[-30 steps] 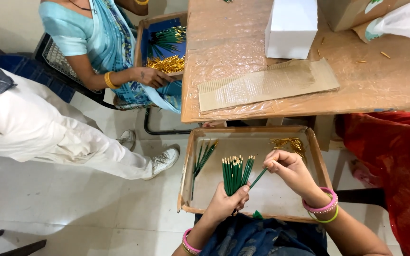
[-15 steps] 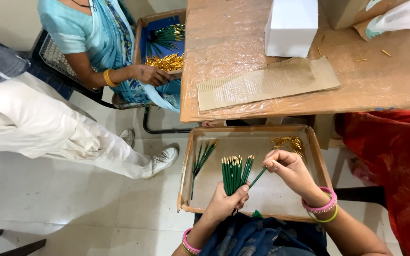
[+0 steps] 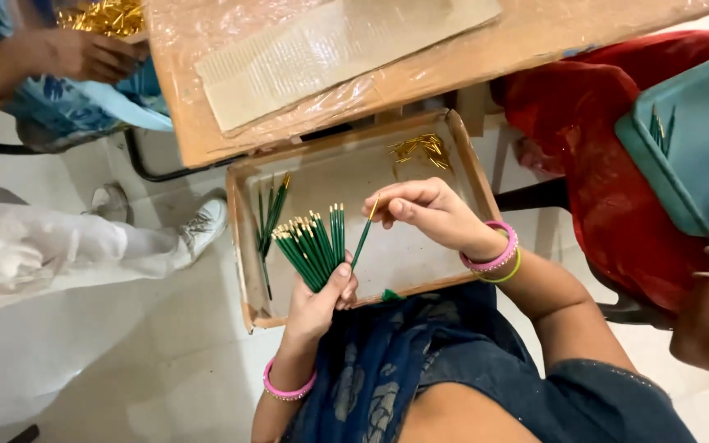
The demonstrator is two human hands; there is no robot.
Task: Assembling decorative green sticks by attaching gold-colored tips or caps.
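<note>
Left hand (image 3: pixel 319 301) still gripping green stick bundle (image 3: pixel 313 246), right hand (image 3: pixel 428 212) still pinching one stick (image 3: pixel 364 233), view nearer

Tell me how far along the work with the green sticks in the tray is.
Looks done: the left hand grips a fanned bunch of green sticks, apparently with pale tips. In hand: the right hand pinches a single green stick with a gold end beside the bunch. Left: a few loose green sticks lie at the left of the tray, and a small pile of gold caps sits in its far corner.
</note>
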